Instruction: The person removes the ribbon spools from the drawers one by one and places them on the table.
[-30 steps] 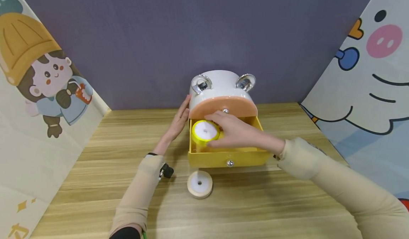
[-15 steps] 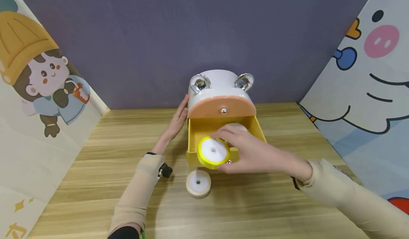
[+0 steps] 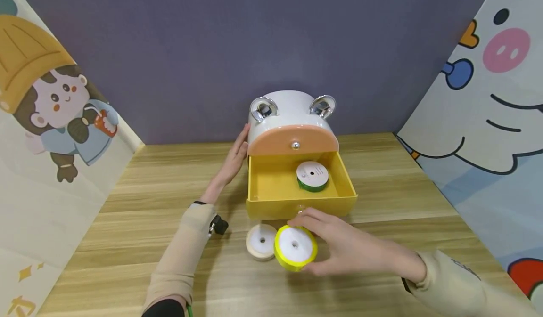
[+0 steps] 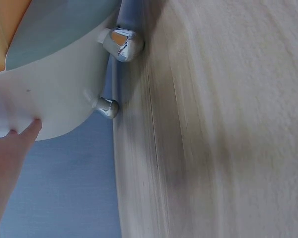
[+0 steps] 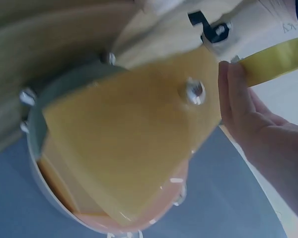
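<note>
My right hand (image 3: 345, 244) pinches a roll of yellow ribbon (image 3: 295, 245) by its edge, thumb on the near side and fingers on the far side. In the right wrist view its yellow rim (image 5: 273, 62) shows edge-on. Just left of it, a cream ribbon roll (image 3: 260, 242) lies flat on the table. My left hand (image 3: 231, 164) rests with extended fingers against the left side of a white storage box (image 3: 290, 109). The yellow drawer (image 3: 271, 209) of that box is pulled out. Inside, on its right half, lies a green ribbon roll (image 3: 312, 175) with a white label.
The box has an orange upper drawer front (image 3: 271, 142) with a silver knob, pushed in, and two shiny silver ears. It stands on a wood-grain table (image 3: 148, 241) before a grey-blue wall (image 3: 191, 62). Cartoon-printed panels (image 3: 479, 119) flank both sides.
My right hand has lifted the yellow ribbon roll out of the drawer and brought it toward me, beside the cream roll. The green roll is now uncovered. My left hand stays at the box.
</note>
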The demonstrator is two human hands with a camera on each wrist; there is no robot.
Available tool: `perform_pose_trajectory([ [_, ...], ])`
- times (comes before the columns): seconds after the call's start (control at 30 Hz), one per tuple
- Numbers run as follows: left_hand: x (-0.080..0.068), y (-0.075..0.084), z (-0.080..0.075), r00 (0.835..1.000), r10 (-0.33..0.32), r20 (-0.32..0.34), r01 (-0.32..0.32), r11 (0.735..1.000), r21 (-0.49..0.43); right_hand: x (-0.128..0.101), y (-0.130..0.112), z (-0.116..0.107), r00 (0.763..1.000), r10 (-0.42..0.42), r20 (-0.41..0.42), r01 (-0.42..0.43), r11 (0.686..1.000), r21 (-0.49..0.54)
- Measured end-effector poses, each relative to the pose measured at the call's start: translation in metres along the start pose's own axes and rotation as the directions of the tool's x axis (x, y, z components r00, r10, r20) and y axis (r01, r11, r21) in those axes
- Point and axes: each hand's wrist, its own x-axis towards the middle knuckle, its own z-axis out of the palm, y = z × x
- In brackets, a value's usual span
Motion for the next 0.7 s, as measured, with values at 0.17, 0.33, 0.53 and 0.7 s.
perform_pose_trajectory([
  [0.17,-0.001,-0.001,-0.001,1.0,-0.003,0.0,0.003,1.0,0.008,-0.013,0.007,0.019,0.997,0.068,0.028,-0.068,0.997,0.02],
  [0.33,-0.002,-0.001,-0.001,1.0,-0.006,-0.004,0.006,1.0,0.013,-0.022,0.015,0.036,0.989,0.136,0.051,-0.139,0.989,0.059],
  [0.53,-0.001,-0.002,0.0,1.0,-0.003,0.008,0.003,1.0,-0.002,-0.028,0.027,0.054,0.979,0.199,0.049,-0.202,0.976,0.079],
  [0.7,-0.001,-0.002,0.0,1.0,0.001,0.014,-0.001,1.0,-0.012,-0.029,0.038,0.066,0.966,0.259,0.005,-0.259,0.965,0.046],
])
